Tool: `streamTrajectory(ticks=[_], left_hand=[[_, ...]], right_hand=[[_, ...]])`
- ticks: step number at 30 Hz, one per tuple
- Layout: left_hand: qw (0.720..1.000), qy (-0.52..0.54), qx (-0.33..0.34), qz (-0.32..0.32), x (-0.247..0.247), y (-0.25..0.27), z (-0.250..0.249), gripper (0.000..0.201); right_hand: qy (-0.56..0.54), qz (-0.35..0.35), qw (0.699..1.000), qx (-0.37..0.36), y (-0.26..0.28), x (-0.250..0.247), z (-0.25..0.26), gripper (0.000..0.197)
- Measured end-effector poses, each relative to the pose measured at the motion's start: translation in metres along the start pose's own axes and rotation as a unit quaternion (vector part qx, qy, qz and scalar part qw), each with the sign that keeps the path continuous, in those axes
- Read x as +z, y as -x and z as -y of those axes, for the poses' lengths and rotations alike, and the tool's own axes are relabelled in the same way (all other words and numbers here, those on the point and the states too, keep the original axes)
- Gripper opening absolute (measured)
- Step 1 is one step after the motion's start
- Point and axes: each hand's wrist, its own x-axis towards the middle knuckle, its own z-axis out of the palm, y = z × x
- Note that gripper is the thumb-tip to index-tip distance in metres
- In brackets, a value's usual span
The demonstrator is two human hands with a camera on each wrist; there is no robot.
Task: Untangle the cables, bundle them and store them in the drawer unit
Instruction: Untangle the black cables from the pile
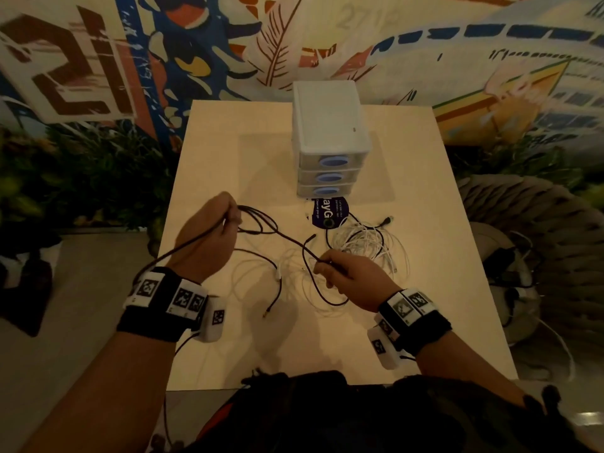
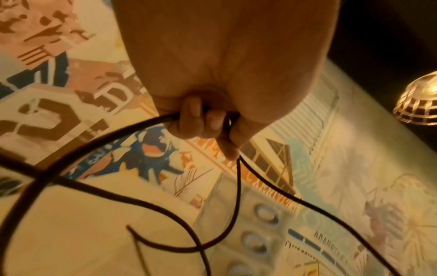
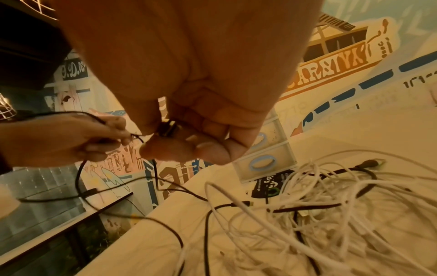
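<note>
A black cable runs between both hands above the table. My left hand grips loops of the black cable in curled fingers, raised over the table's left side. My right hand pinches the same black cable lower and to the right. A tangle of white cables with dark strands lies on the table right of my right hand, also seen as white cables. The white drawer unit with three shut drawers stands at the table's far middle.
A dark blue round sticker lies in front of the drawer unit. The pale table is bordered by a painted mural wall behind, plants on the left, and a woven seat on the right. A dark bag sits at the near edge.
</note>
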Motion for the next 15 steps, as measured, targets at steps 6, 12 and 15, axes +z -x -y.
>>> streamTrajectory(ticks=[6, 12, 15], left_hand=[[0.995, 0.056, 0.033, -0.075, -0.071, -0.02, -0.058, 0.022], [0.986, 0.13, 0.082, -0.057, -0.128, -0.024, -0.107, 0.031], [0.978, 0.181, 0.092, -0.048, -0.133, -0.025, -0.116, 0.033]], right_hand=[[-0.009, -0.038, 0.998, -0.043, -0.008, 0.007, 0.022, 0.023], [-0.035, -0.102, 0.993, -0.055, -0.018, 0.014, 0.054, 0.069], [-0.111, -0.166, 0.976, -0.083, -0.02, 0.007, 0.078, 0.078]])
